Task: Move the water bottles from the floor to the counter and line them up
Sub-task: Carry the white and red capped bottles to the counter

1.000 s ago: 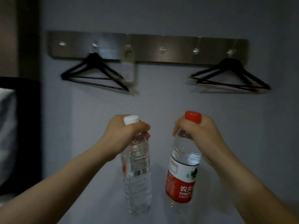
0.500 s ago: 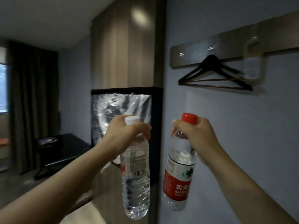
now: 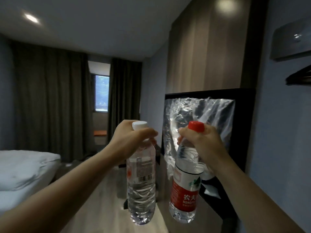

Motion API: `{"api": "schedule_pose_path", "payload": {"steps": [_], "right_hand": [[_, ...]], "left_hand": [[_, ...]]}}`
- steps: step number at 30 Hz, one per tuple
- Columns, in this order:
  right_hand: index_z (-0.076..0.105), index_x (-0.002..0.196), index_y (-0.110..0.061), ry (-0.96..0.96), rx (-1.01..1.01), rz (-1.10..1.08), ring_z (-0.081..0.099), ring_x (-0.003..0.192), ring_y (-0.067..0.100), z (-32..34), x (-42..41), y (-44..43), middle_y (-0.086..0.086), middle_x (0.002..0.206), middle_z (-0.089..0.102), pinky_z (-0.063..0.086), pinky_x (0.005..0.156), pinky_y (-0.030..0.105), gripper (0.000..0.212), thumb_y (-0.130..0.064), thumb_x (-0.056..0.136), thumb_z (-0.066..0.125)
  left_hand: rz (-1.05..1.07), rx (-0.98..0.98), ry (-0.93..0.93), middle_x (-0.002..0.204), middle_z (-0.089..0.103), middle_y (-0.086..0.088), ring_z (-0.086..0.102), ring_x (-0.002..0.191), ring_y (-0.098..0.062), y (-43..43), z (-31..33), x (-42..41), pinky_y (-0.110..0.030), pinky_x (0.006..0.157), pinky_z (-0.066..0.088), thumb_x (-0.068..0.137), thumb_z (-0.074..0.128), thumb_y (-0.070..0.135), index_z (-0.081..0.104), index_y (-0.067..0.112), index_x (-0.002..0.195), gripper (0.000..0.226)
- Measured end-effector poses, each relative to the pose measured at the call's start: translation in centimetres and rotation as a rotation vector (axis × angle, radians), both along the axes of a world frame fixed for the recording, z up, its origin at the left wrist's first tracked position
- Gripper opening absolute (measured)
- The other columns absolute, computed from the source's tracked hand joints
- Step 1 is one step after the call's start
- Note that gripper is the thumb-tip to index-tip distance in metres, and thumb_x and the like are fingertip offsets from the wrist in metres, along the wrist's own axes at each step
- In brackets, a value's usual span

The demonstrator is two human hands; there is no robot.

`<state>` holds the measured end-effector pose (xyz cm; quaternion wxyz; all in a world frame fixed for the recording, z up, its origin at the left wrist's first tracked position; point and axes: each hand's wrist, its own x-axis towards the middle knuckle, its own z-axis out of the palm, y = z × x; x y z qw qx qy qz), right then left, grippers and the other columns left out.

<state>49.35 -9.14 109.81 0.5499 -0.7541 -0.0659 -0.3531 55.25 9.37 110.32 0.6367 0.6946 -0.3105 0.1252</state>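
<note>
Firmly, the left hand (image 3: 129, 140) curls round the neck of a white-capped water bottle (image 3: 141, 192), the right hand (image 3: 202, 143) round a red-capped water bottle (image 3: 184, 211); both hang upright in mid-air, side by side, apart. The red label (image 3: 184, 197) reads 农夫 and "NONG"; the clear one bears a barcode (image 3: 144, 178)

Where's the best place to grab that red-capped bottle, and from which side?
Probably by the narrow neck just under the red cap, coming from above, as the right hand does. The bottle hangs nearly upright, and the wider cap stops slipping.
</note>
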Motion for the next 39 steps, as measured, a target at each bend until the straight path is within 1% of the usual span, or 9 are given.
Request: {"api": "schedule_pose_path", "payload": {"steps": [5,9,10,15,21,26,28,33,39], "right_hand": [[0.07,0.062,-0.015,-0.007,-0.018,0.128,0.07,0.066,0.021,-0.5,5.0,-0.9,0.006,0.065,0.071,0.059,0.074,0.035,0.021,-0.023,0.081,0.069],[0.069,0.068,-0.009,0.019,-0.01,0.217,0.069,0.062,0.011,-1.6,9.1,-1.3,0.004,0.066,0.072,0.053,0.059,0.016,0.019,-0.022,0.082,0.069],[0.069,0.069,-0.009,0.026,-0.009,0.234,0.069,0.062,0.011,-1.9,10.2,-1.3,0.004,0.066,0.072,0.053,0.058,0.015,0.018,-0.022,0.082,0.069],[0.069,0.07,-0.011,0.056,-0.001,0.293,0.069,0.064,0.014,-3.4,15.9,-0.9,0.003,0.066,0.072,0.055,0.066,0.027,0.015,-0.019,0.082,0.07],[0.069,0.071,-0.012,0.08,-0.005,0.311,0.069,0.064,0.01,-5.0,23.6,0.9,0.002,0.067,0.072,0.052,0.062,0.021,0.016,-0.023,0.082,0.069],[0.069,0.068,-0.012,0.101,-0.005,0.3,0.067,0.061,0.008,-5.5,31.6,3.8,0.001,0.066,0.072,0.048,0.061,0.022,0.017,-0.022,0.082,0.07],[0.069,0.068,-0.013,0.104,-0.011,0.29,0.066,0.06,0.007,-5.8,34.6,4.8,0.0,0.066,0.071,0.047,0.06,0.022,0.017,-0.023,0.082,0.07],[0.068,0.064,-0.018,0.126,-0.026,0.259,0.067,0.062,0.009,-6.7,41.9,6.9,0.002,0.068,0.071,0.048,0.061,0.022,0.02,-0.024,0.082,0.07],[0.069,0.065,-0.015,0.15,-0.019,0.245,0.067,0.063,0.01,-8.1,51.1,8.5,0.003,0.068,0.071,0.047,0.061,0.021,0.019,-0.024,0.081,0.07]], "left_hand": [[0.159,0.013,-0.021,0.064,0.072,-0.007,0.07,0.058,-0.013,-0.3,-0.8,2.9,-0.015,0.05,0.048,0.079,0.071,0.016,0.068,0.006,0.069,0.015],[0.249,0.056,-0.002,0.063,0.072,-0.007,0.069,0.057,-0.014,-0.2,-1.9,5.5,-0.017,0.051,0.049,0.078,0.071,0.017,0.068,0.007,0.067,0.016],[0.263,0.067,0.006,0.064,0.072,-0.008,0.069,0.058,-0.015,-0.1,-2.2,6.3,-0.017,0.051,0.05,0.078,0.071,0.017,0.068,0.005,0.068,0.016],[0.315,0.057,0.031,0.065,0.072,-0.011,0.069,0.058,-0.016,0.6,-3.6,10.7,-0.021,0.053,0.055,0.079,0.07,0.013,0.068,-0.002,0.071,0.017],[0.354,0.108,0.01,0.065,0.072,-0.009,0.07,0.062,-0.019,2.7,-5.2,17.8,-0.021,0.057,0.055,0.081,0.069,0.014,0.068,0.009,0.062,0.019],[0.371,0.089,0.027,0.065,0.072,-0.011,0.071,0.066,-0.026,5.4,-5.6,25.7,-0.035,0.065,0.059,0.075,0.073,0.02,0.068,0.003,0.065,0.02],[0.38,0.104,0.032,0.065,0.072,-0.011,0.071,0.067,-0.026,6.5,-5.6,28.9,-0.037,0.067,0.058,0.078,0.073,0.015,0.068,0.003,0.066,0.018],[0.394,0.133,0.06,0.065,0.072,-0.009,0.071,0.066,-0.022,8.2,-6.4,36.5,-0.033,0.066,0.057,0.079,0.071,0.015,0.069,0.005,0.065,0.018],[0.398,0.124,0.076,0.064,0.072,-0.007,0.07,0.064,-0.018,9.7,-7.5,45.7,-0.022,0.058,0.055,0.078,0.072,0.018,0.07,0.006,0.064,0.019]]}}
